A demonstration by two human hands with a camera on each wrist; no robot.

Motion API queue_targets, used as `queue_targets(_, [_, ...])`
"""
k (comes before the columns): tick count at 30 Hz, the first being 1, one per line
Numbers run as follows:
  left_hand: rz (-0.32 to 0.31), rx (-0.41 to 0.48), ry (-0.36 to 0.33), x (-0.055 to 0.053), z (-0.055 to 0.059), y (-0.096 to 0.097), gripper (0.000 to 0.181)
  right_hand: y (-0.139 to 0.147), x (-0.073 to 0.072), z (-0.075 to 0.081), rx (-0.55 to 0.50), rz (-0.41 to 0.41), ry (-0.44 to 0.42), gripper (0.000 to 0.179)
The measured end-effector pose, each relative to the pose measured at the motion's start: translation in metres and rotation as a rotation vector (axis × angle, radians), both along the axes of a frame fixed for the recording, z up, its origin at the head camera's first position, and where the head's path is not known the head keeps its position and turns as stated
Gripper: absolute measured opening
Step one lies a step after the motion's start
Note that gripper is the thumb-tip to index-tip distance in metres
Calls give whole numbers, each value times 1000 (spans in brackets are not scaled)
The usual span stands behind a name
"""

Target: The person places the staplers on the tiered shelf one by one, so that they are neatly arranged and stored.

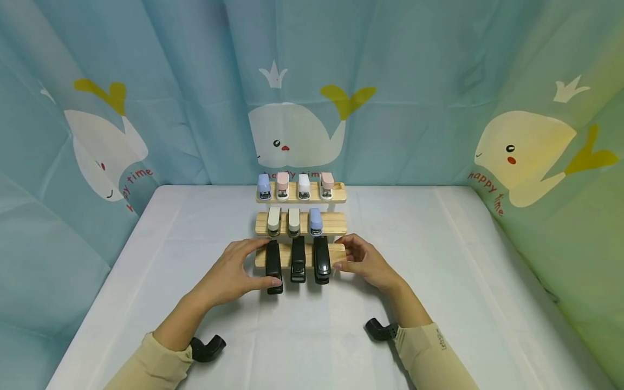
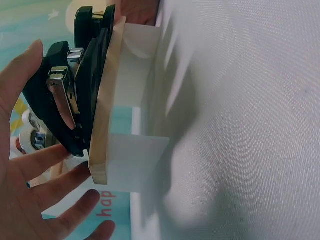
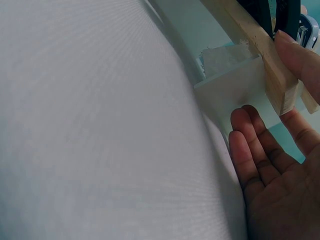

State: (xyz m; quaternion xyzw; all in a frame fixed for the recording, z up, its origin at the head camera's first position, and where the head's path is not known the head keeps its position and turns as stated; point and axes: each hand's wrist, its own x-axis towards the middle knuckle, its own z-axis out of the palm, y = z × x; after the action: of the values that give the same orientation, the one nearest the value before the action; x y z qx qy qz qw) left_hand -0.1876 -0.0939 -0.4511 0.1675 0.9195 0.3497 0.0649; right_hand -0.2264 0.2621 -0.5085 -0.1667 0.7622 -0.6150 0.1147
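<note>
A three-tier wooden display rack (image 1: 338, 252) with white supports carries staplers on every tier. Three black staplers lie on the lowest board: a left one (image 1: 274, 265), a middle one (image 1: 298, 259) and a right one (image 1: 322, 259). My left hand (image 1: 229, 277) spans the left black stapler lengthwise, thumb at its front end and index finger at its hinge; the other fingers spread below. In the left wrist view, the stapler's jaws (image 2: 60, 95) gape. My right hand (image 1: 366, 264) grips the lowest board's right end (image 3: 281, 92), thumb on top and index finger at its end, other fingers loosely bent beside the white support.
Two cream staplers (image 1: 274, 219) and a blue stapler (image 1: 316, 219) stand on the middle tier. Small blue, pink and white staplers (image 1: 304, 185) line the top tier. A white cloth (image 1: 414, 227) covers the table; a whale-print curtain (image 1: 414, 65) hangs behind.
</note>
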Motion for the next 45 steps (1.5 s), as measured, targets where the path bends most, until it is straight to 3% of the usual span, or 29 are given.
queue_targets(20, [2,35,45,-3,0,0,88,1,-1,-2,15,-6,5,50])
queue_targets(45, [92,99,88,-6,-7,5,82,0,0,-1,13,-3,8,52])
